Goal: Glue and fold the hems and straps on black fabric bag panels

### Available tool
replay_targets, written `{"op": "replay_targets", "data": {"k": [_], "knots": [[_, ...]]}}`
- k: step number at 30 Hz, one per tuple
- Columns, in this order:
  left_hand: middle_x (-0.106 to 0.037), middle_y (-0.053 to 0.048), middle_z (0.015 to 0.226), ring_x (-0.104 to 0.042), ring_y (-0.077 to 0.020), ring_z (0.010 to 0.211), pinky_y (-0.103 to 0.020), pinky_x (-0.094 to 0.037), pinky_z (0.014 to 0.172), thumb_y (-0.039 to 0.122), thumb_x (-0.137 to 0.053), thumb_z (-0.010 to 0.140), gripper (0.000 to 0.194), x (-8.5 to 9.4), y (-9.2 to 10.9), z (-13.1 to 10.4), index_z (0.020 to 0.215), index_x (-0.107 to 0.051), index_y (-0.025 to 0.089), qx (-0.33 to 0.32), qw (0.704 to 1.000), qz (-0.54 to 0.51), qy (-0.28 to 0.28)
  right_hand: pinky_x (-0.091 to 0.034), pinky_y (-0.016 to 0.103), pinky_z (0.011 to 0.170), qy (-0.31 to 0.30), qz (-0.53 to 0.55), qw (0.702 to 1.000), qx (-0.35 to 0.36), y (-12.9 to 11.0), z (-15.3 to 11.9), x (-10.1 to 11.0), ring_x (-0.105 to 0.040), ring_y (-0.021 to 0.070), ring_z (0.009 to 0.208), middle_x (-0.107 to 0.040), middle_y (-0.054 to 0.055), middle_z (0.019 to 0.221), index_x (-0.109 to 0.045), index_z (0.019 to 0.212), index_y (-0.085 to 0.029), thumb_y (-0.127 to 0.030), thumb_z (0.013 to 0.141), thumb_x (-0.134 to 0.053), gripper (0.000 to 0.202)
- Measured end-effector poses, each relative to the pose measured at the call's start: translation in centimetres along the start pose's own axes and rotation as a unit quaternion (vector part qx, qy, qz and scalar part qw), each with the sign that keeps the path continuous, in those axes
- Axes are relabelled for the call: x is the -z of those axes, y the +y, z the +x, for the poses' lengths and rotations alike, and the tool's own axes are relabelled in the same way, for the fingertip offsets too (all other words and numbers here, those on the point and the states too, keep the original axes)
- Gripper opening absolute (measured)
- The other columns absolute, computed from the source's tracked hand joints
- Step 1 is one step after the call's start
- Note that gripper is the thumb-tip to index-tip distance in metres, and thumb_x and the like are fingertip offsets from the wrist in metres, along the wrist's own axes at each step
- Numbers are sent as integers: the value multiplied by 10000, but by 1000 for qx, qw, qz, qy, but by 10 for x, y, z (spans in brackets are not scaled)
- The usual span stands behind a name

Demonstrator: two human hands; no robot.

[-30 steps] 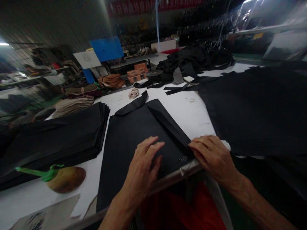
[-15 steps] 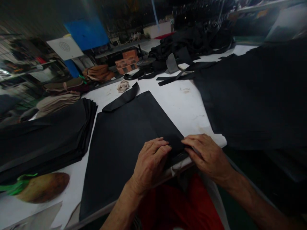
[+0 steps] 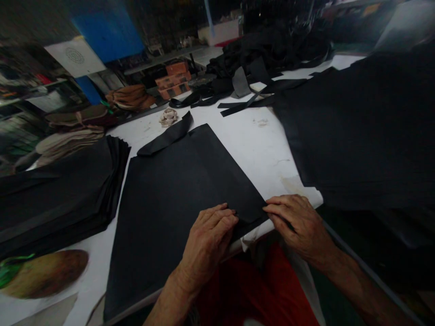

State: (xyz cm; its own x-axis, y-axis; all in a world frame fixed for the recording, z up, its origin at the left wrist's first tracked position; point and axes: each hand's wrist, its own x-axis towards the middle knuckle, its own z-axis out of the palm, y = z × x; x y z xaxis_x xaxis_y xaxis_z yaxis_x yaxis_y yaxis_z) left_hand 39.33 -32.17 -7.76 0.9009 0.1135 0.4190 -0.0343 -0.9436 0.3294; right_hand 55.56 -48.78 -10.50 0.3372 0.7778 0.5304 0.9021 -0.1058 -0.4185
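Note:
A black fabric panel [image 3: 166, 203] lies on the white tabletop, close to the front edge. My left hand [image 3: 212, 235] is bent over its near side, closed, with the fingers together on the cloth and the thumb out of sight. At the panel's near right corner, my right hand [image 3: 299, 224] pinches the edge between thumb and fingertips. A narrow fold shows along the edge between both hands. A loose black strip [image 3: 166, 138] rests against the panel's far edge.
A stack of black cloth pieces [image 3: 61, 190] is on the left, behind a brownish oval object [image 3: 50, 274] with green ties. More black fabric [image 3: 360, 131] covers the right side. Black straps [image 3: 244, 106], a crumpled pale scrap [image 3: 168, 117] and orange boxes [image 3: 173, 81] lie farther back.
The view has shifted slightly, so the background sits further left. My right hand has moved a little outward along the panel's edge; the left hand stays on the cloth.

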Motion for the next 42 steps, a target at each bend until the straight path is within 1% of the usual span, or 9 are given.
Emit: {"op": "replay_targets", "data": {"k": [7, 11, 15, 17, 23, 28, 31, 38, 42], "knots": [[-649, -64, 1086, -562, -227, 1086, -408, -492, 882, 85, -478, 840, 218, 2, 1, -2, 1006, -584, 180, 2, 999, 12, -37, -391, 366, 796, 11, 3, 1000, -4, -3, 3, 2, -557, 195, 901, -643, 59, 951, -619, 936, -179, -153, 872, -512, 128], [-623, -73, 1135, -526, -241, 1128, -428, -472, 901, 56, -458, 796, 305, 4, 2, -5, 1049, -577, 180, 2, 998, 9, -59, -381, 361, 795, 4, -6, 999, -48, -11, 8, 0, -548, 203, 884, -630, 46, 915, -621, 869, -193, -263, 870, -539, 108], [-604, -74, 1174, -500, -241, 1158, -428, -456, 913, 66, -449, 800, 342, 5, 1, -8, 1101, -560, 184, -5, 997, 12, -73, -357, 375, 763, -1, -66, 992, -108, -20, 14, -5, -526, 232, 839, -608, 35, 846, -590, 815, -204, -415, 808, -611, 212], [-599, -71, 1185, -490, -238, 1170, -425, -450, 918, 68, -446, 805, 353, 5, 1, -8, 1118, -554, 190, -5, 997, 14, -78, -344, 380, 749, -13, -96, 987, -131, -23, 16, -7, -508, 248, 834, -594, 35, 832, -574, 805, -208, -437, 776, -639, 239], [-598, -72, 1201, -483, -233, 1188, -416, -444, 921, 85, -437, 835, 351, 7, 1, -9, 1152, -542, 193, -10, 996, 17, -85, -327, 377, 753, -37, -124, 981, -147, -28, 19, -6, -489, 255, 834, -575, 39, 844, -565, 813, -213, -398, 758, -662, 216], [-600, -74, 1209, -491, -255, 1186, -438, -455, 893, 167, -455, 880, 283, 12, 0, -14, 1133, -568, 221, -22, 994, 31, -102, -326, 377, 748, -42, -131, 980, -144, -27, 19, -6, -485, 260, 840, -572, 41, 848, -568, 816, -216, -399, 759, -654, 210], [-597, -65, 1220, -488, -255, 1189, -448, -441, 907, 191, -455, 888, 268, 13, 1, -16, 1123, -576, 231, -9, 993, 25, -114, -331, 380, 751, -45, -135, 980, -139, -26, 18, -6, -487, 260, 841, -572, 43, 849, -570, 822, -215, -388, 768, -642, 195], [-597, -46, 1220, -472, -220, 1205, -406, -395, 949, 119, -450, 840, 312, 14, 0, -15, 1093, -594, 234, 25, 993, -27, -116, -358, 375, 739, -56, -149, 978, -133, -25, 21, -4, -507, 241, 821, -589, 36, 842, -580, 846, -215, -236, 799, -567, 54], [-570, -33, 1260, -439, -217, 1234, -403, -358, 981, 122, -456, 835, 330, 17, 5, -18, 1123, -566, 239, 41, 990, -26, -134, -387, 389, 733, -54, -133, 982, -121, -22, 18, -2, -535, 239, 817, -612, 41, 860, -592, 882, -217, -163, 804, -476, 149]]}}
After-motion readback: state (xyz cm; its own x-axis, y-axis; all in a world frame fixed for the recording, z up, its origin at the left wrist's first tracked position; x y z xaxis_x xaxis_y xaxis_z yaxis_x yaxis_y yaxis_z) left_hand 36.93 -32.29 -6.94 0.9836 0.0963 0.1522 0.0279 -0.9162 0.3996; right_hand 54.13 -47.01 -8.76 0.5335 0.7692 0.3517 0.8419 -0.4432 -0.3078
